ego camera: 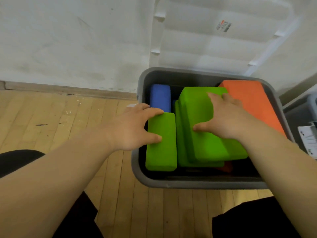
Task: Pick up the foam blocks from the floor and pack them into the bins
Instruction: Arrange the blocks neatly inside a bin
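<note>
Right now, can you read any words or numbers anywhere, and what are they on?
Sticker on the white lid leaning on the wall: a red patch and dark bars, too blurred to read.
White label at the right edge: dark marks, too blurred to read.
Foam blocks and grey bin: no writing shows.

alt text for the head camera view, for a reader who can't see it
Seen from above, a person's left hand holds a narrow green block at the left side of a grey bin while the right hand rests spread on a wide green block beside it. A blue block and an orange block sit in the bin.
</note>
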Available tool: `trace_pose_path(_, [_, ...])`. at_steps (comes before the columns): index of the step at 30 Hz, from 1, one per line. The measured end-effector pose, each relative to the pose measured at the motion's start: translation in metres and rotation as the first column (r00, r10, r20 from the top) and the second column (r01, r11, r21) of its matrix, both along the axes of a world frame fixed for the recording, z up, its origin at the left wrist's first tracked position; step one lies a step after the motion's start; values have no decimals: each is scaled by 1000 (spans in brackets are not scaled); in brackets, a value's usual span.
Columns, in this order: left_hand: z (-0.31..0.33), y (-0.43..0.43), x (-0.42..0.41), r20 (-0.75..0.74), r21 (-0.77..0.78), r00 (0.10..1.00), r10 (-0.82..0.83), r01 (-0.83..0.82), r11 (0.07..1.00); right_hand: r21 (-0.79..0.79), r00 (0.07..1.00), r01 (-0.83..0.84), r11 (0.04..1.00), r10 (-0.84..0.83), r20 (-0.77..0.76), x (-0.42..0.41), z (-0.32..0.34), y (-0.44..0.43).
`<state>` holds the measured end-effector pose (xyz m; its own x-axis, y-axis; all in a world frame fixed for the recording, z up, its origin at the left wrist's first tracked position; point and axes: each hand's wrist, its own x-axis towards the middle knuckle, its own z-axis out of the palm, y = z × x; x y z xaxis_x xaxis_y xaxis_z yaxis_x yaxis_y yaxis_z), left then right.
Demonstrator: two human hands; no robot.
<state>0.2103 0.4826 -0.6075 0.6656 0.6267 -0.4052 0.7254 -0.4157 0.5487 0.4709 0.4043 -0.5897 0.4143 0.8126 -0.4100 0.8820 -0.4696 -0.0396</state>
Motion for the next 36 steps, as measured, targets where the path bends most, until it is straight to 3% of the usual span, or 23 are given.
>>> trace_pose_path(3, [-4, -1, 8, -64, 36, 998, -18, 20, 999, -122, 984, 171, 978, -177, -34, 7, -9, 0])
trace_pose_path(7, [-4, 4, 9, -91, 23, 996, -3, 5, 1000, -125, 976, 203, 971, -211, -52, 9, -9, -2])
trace_pose_path(11, [-9, 7, 5, -91, 29, 996, 8, -6, 1000, 111, 961, 207, 972, -180, -209, 6, -11, -1])
trace_pose_path(14, [-14, 10, 2, -30, 7, 999, 17, -17, 1000, 311, 921, 249, 917, -125, -369, 10, -7, 3])
trace_pose_path(16, [-16, 12, -2, 30, -17, 999, 24, -24, 1000, 340, 856, 354, 871, -156, -493, 17, -9, 6])
trace_pose_path(19, [-16, 16, -4, 59, -38, 998, 32, -30, 999, 255, 716, 497, 830, -226, -660, 21, -11, 5])
trace_pose_path(21, [-18, 18, -5, 50, -38, 998, 32, -30, 999, 148, 587, 515, 845, -221, -779, 20, -12, 4])
trace_pose_path(23, [-19, 19, -4, 53, -48, 998, 30, -28, 998, 114, 543, 497, 860, -205, -815, 18, -8, 1])
trace_pose_path(25, [-21, 20, -4, 56, -49, 998, 26, -24, 999, 146, 577, 473, 869, -180, -796, 18, -3, -3])
trace_pose_path(28, [-23, 19, -4, 71, -70, 997, 16, -11, 997, 332, 794, 348, 876, -87, -602, 15, 16, -3])
trace_pose_path(30, [-21, 17, 0, 134, -76, 991, 19, -9, 997, 478, 891, 252, 841, -10, -453, 12, 27, -2])
trace_pose_path(34, [-5, 13, 12, 384, -80, 908, 167, -147, 986, 699, 938, 223, 679, 45, -343, 10, 41, -3])
trace_pose_path(36, [4, 11, 15, 496, -117, 833, 243, -213, 970, 776, 923, 279, 566, 65, -379, 9, 43, -3])
